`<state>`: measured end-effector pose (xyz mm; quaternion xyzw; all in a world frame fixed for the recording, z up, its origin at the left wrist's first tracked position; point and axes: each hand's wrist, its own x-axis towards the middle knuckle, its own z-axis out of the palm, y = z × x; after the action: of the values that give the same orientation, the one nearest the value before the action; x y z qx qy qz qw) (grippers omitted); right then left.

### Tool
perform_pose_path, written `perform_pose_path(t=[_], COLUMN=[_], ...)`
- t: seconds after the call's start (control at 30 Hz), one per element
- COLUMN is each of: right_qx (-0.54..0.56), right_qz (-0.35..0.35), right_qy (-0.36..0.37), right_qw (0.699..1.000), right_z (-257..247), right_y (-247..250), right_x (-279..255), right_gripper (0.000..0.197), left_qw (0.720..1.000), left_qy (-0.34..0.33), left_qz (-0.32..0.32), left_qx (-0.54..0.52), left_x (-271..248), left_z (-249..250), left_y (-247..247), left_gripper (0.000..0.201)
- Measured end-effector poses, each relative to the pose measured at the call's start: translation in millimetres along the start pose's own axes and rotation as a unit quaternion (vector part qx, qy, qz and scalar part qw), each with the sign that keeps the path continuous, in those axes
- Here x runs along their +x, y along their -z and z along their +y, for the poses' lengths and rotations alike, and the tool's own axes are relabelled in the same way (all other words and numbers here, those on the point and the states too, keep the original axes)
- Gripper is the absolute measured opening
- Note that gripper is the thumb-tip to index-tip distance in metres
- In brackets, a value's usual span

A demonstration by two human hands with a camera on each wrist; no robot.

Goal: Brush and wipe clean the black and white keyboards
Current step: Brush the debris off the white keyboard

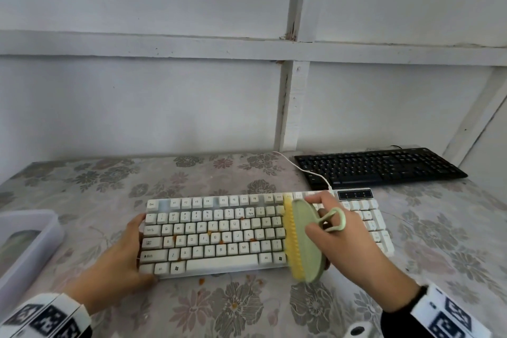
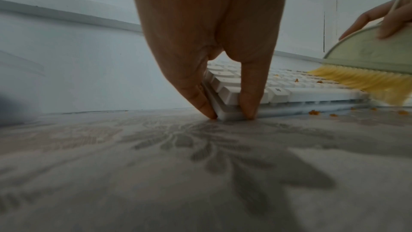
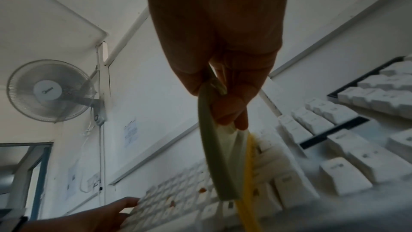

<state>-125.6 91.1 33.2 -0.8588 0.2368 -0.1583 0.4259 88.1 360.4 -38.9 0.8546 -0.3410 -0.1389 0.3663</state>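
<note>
The white keyboard (image 1: 219,233) lies at the table's middle, with orange crumbs (image 1: 220,242) scattered between its keys. My left hand (image 1: 137,248) braces its left end with straight fingers: fingers along the side, thumb at the front corner (image 2: 231,110). My right hand (image 1: 329,225) grips a green brush (image 1: 304,241) by its looped handle. The brush's yellow bristles (image 1: 290,236) stand across the keys right of the letter block. In the right wrist view the brush (image 3: 218,156) hangs below my curled fingers (image 3: 229,110). The black keyboard (image 1: 381,166) lies untouched at the back right.
A clear plastic container (image 1: 30,239) sits at the table's left edge. The white keyboard's cable (image 1: 304,170) runs back across the black keyboard's left end. Crumbs (image 1: 202,280) lie on the flowered tablecloth (image 1: 82,186) in front. A white wall rises close behind.
</note>
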Motion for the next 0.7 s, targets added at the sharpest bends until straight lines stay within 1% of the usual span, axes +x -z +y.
perform_pose_path(t=[0.07, 0.17, 0.23, 0.33, 0.37, 0.43, 0.6, 0.7], right_qx=[-0.009, 0.010, 0.019, 0.039, 0.052, 0.048, 0.003, -0.012], right_qz=[-0.029, -0.063, -0.040, 0.035, 0.049, 0.054, 0.004, -0.033], right_qy=[-0.011, -0.035, -0.028, 0.000, 0.010, 0.021, 0.032, 0.012], right_qw=[0.999, 0.997, 0.999, 0.999, 0.997, 0.997, 0.999, 0.999], right_z=[2.4, -2.6, -7.4, -14.8, -17.1, -18.5, -1.0, 4.2], right_y=[-0.1, 6.7, 14.8, 21.9, 21.0, 14.8, -2.8, -0.7], right_x=[-8.5, -16.0, -13.1, 1.0, 6.4, 13.9, -0.3, -13.5], right_gripper=[0.026, 0.025, 0.027, 0.030, 0.031, 0.031, 0.028, 0.030], left_qw=[1.000, 1.000, 1.000, 1.000, 1.000, 1.000, 1.000, 1.000], left_qy=[0.001, 0.002, -0.001, 0.000, 0.001, 0.004, 0.008, 0.002], left_qz=[-0.003, -0.006, -0.008, -0.007, -0.005, -0.005, -0.006, -0.005], left_qx=[0.002, 0.013, 0.012, 0.010, 0.011, 0.017, 0.019, 0.001], left_x=[0.0, -0.4, -0.5, -1.4, -1.4, -1.4, -0.1, 0.8], left_z=[1.0, 2.6, 5.2, 5.9, 5.5, 3.1, -2.0, -0.9], left_y=[0.1, 0.6, 0.4, 0.9, 1.0, 1.1, 0.5, -1.0], left_gripper=[0.099, 0.102, 0.098, 0.093, 0.094, 0.099, 0.100, 0.095])
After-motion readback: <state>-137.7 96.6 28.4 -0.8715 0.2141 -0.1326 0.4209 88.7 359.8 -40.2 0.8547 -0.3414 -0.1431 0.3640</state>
